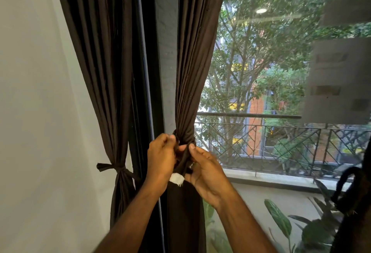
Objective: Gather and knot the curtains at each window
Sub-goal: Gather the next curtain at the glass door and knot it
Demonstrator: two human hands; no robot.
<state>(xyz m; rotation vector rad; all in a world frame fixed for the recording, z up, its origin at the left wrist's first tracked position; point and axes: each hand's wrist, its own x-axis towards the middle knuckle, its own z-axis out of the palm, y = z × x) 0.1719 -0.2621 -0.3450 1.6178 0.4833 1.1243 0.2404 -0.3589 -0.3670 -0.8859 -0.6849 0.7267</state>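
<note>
Both forearms enter from the bottom edge and rise to the middle of the view. Left hand [160, 157]: fingers curled, grip clamped on the tie band [181, 164] at the left side of the gather. Right hand [204, 169]: thumb and forefinger pinch the same band from the right; the other fingers are curled under it. A ring shows on one right finger. The hands sit just beside each other, with dark cloth between them.

Right curtain [192, 52]: dark brown, long axis vertical, hanging from the top edge down. Wide at the top, its folds narrow downward to a tight waist [185, 137] right above the hands. Below the hands the cloth drops straight to the bottom edge. A small white tag [176, 179] shows at the lower edge of the hands, against the dark cloth.

Left curtain [104, 62]: same cloth, long axis vertical with a slight lean, hanging against the white wall [36, 112]. It is cinched with a band [116, 167] lower than the hands; one loose end of that band points left.

A dark frame post [150, 72] stands between the two curtains. The window [271, 72] fills the right side; through it, trees and a balcony railing [281, 142]. Green leaves [281, 218] lie at lower right.
</note>
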